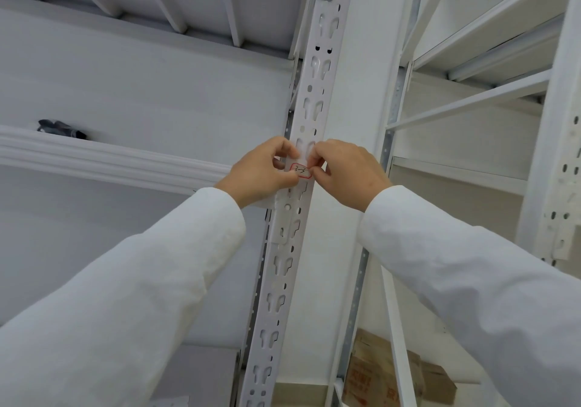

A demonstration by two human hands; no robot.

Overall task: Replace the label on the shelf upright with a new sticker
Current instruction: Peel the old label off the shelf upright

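A white slotted shelf upright (309, 85) runs up the middle of the head view. A small white sticker (301, 170) with a red border and handwritten "3-3" sits on its face at hand height. My left hand (261, 172) pinches the sticker's left edge between thumb and fingers. My right hand (349, 170) holds its right edge with thumb and forefinger. Both hands rest against the upright, and their fingertips hide the sticker's ends. I cannot tell whether the sticker is fully stuck down.
White shelf boards and ribs span overhead at the left (157, 4). A dark object (61, 128) lies on the left shelf. A second white rack (490, 60) stands at the right. Brown cardboard boxes (390, 375) sit low at the right.
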